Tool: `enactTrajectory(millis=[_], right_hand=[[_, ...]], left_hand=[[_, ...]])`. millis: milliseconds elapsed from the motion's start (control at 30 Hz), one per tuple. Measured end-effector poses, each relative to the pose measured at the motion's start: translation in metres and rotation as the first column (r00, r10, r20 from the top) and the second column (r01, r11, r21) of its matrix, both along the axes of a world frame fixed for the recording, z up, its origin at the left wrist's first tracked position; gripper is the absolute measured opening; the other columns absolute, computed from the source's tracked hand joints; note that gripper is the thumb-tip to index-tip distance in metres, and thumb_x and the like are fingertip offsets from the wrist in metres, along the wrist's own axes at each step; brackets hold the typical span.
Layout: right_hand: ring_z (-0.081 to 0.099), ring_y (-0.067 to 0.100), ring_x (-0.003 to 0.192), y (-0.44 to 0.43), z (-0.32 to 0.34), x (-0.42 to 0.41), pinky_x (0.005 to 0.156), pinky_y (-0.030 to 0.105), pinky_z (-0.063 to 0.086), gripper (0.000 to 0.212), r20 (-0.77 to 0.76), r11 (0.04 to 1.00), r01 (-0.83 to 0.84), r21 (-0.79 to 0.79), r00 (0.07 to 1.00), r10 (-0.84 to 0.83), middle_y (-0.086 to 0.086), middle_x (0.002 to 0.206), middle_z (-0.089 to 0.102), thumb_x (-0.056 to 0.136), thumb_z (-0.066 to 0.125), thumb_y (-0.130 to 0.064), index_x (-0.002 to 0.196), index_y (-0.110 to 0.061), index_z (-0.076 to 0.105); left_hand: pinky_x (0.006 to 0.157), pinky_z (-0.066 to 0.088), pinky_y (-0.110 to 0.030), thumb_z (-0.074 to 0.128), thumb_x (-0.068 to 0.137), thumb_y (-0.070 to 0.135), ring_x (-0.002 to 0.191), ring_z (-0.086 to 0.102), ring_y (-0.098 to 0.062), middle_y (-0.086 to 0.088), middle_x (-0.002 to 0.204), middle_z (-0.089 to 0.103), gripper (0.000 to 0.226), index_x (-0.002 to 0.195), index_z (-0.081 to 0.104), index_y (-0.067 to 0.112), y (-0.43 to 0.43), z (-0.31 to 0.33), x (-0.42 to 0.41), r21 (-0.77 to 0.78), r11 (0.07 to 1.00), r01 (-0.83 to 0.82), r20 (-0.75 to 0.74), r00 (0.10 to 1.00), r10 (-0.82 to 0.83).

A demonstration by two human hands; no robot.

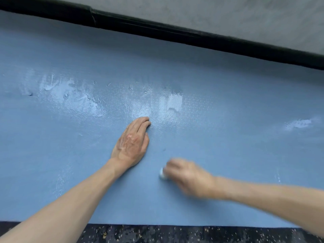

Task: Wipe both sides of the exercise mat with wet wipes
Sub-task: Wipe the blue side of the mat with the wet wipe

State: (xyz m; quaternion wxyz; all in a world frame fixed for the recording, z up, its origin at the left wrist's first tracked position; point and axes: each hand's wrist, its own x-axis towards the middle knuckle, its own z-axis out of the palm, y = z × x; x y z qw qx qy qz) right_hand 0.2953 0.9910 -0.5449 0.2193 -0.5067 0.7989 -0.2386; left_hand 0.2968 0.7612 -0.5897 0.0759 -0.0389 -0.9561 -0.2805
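Note:
A blue exercise mat (pixel 228 155) lies flat and fills most of the view, with shiny wet streaks across its middle. My left hand (pixel 132 142) rests flat on the mat near the centre, fingers straight and together, pointing away from me. My right hand (pixel 187 178) is blurred by motion just to the right and nearer to me. It grips a small bunched white wet wipe (pixel 162 174) that peeks out at its left side and touches the mat.
Dark speckled floor (pixel 175 234) shows along the mat's near edge. A black baseboard (pixel 175 34) runs diagonally beyond the mat's far edge, with a grey wall (pixel 245 14) above it.

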Motion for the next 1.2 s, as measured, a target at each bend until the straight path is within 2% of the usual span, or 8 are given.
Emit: enactTrajectory(millis=[67,200,333,433,567,767,933,1200], right_hand=[[0.050,0.026,0.089,0.021,0.006,0.051,0.074,0.035,0.048,0.034,0.132,0.986,-0.152,0.064,0.981,0.143,0.009,0.104,0.049,0.085,0.054,0.000,0.116,-0.014,0.050],[0.047,0.021,0.091,0.032,0.006,0.073,0.075,0.035,0.049,0.022,0.105,0.955,-0.293,0.046,0.952,0.287,0.007,0.106,0.048,0.096,0.045,-0.007,0.115,-0.015,0.051],[0.054,0.029,0.078,0.003,-0.007,0.001,0.065,0.039,0.048,0.013,-0.066,0.999,-0.014,-0.044,0.998,0.011,0.012,0.093,0.053,0.098,0.048,-0.015,0.102,-0.007,0.058],[0.054,0.032,0.069,-0.024,-0.007,-0.072,0.058,0.034,0.042,0.032,-0.223,0.939,0.329,-0.102,0.912,-0.344,0.013,0.086,0.053,0.096,0.038,-0.024,0.089,-0.002,0.060],[0.058,0.035,0.070,-0.036,-0.003,-0.110,0.062,0.028,0.037,0.007,-0.253,0.855,0.508,-0.107,0.818,-0.517,0.015,0.090,0.057,0.091,0.057,-0.003,0.092,0.000,0.063],[0.051,0.028,0.079,0.019,0.001,0.003,0.066,0.036,0.046,0.017,-0.060,0.998,0.036,0.050,0.998,-0.033,0.009,0.095,0.050,0.090,0.053,-0.002,0.104,-0.010,0.054],[0.048,0.022,0.084,0.061,0.008,0.062,0.066,0.041,0.050,0.020,0.063,0.962,-0.219,0.163,0.975,0.211,0.005,0.103,0.048,0.095,0.046,-0.002,0.110,-0.016,0.046],[0.053,0.033,0.070,0.006,0.000,-0.060,0.059,0.045,0.050,0.014,-0.237,0.944,0.331,0.012,0.918,-0.319,0.011,0.091,0.053,0.093,0.046,-0.011,0.096,-0.003,0.057]], left_hand=[[0.111,0.034,-0.033,0.037,0.092,0.014,0.124,0.049,-0.026,-0.011,0.132,0.055,0.039,0.124,0.056,0.000,0.001,0.000,0.001,-0.012,1.000,-0.007,-0.002,1.000,0.007],[0.110,0.037,-0.035,0.036,0.093,0.015,0.125,0.048,-0.024,-0.010,0.133,0.054,0.039,0.125,0.055,0.002,0.003,0.000,0.002,-0.023,1.000,-0.015,-0.003,1.000,0.015],[0.109,0.038,-0.039,0.036,0.092,0.014,0.125,0.048,-0.026,-0.011,0.133,0.054,0.040,0.124,0.056,0.001,0.004,0.000,0.000,-0.027,1.000,-0.016,-0.003,1.000,0.016],[0.109,0.040,-0.041,0.035,0.093,0.015,0.125,0.049,-0.027,-0.012,0.134,0.053,0.041,0.125,0.055,0.000,0.002,0.001,0.001,-0.034,0.999,-0.003,0.005,1.000,0.004],[0.109,0.038,-0.038,0.035,0.093,0.017,0.125,0.049,-0.027,-0.011,0.134,0.053,0.041,0.125,0.055,0.000,0.000,0.002,0.002,-0.033,0.999,0.007,0.009,1.000,-0.006],[0.109,0.037,-0.034,0.035,0.092,0.017,0.123,0.048,-0.025,-0.009,0.132,0.053,0.041,0.124,0.056,0.002,0.000,0.001,0.002,-0.021,1.000,-0.009,0.005,1.000,0.009],[0.109,0.037,-0.033,0.038,0.091,0.014,0.123,0.047,-0.022,-0.008,0.131,0.053,0.039,0.123,0.056,0.003,0.002,0.001,0.001,-0.020,1.000,-0.013,-0.009,1.000,0.012],[0.109,0.033,-0.031,0.037,0.090,0.015,0.122,0.048,-0.024,-0.010,0.130,0.054,0.039,0.121,0.057,0.001,0.001,0.002,0.001,-0.043,0.999,-0.020,-0.027,0.999,0.019]])
